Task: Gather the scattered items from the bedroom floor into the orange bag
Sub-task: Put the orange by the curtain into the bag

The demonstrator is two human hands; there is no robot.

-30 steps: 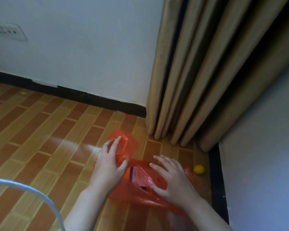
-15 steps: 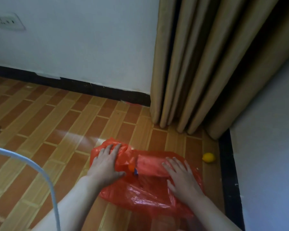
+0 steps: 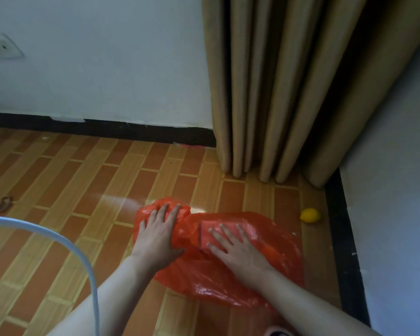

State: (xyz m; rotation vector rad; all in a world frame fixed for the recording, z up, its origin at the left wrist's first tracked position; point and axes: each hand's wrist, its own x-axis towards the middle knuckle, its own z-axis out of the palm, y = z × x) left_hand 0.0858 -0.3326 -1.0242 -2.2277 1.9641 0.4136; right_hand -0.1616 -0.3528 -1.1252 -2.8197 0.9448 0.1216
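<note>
Both hands, left hand [image 3: 159, 235] and right hand [image 3: 238, 248], press flat with open grip on the orange bag [image 3: 272, 258] on the floor, likely steadying it; lemon [image 3: 310, 215] lies loose nearby

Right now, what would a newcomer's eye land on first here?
The orange bag on the floor, with both hands pressed flat on it: left hand on its bunched end, right hand over a boxy shape inside. Next, the lemon lying apart to the right, near the black skirting below the curtain.
</note>
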